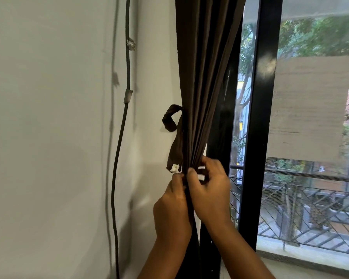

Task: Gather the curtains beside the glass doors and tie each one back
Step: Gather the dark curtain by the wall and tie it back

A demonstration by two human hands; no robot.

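Two hands meet on the brown curtain point(197, 77), gathered into folds between the white wall point(58, 117) and the black door frame point(264, 97). Our left hand point(172, 204) pinches the bunched cloth; our right hand point(209, 190) curls round the white-tipped tieback strap point(174, 152), which hangs beside the curtain.

cable point(121, 125) clipped to wall point(48, 117), left of hands | railing point(310, 208), trees point(310, 33) outside, right of hands

The curtain point(199, 77) hangs between wall point(48, 117) and door frame point(264, 117) — cable point(121, 137) farther left.
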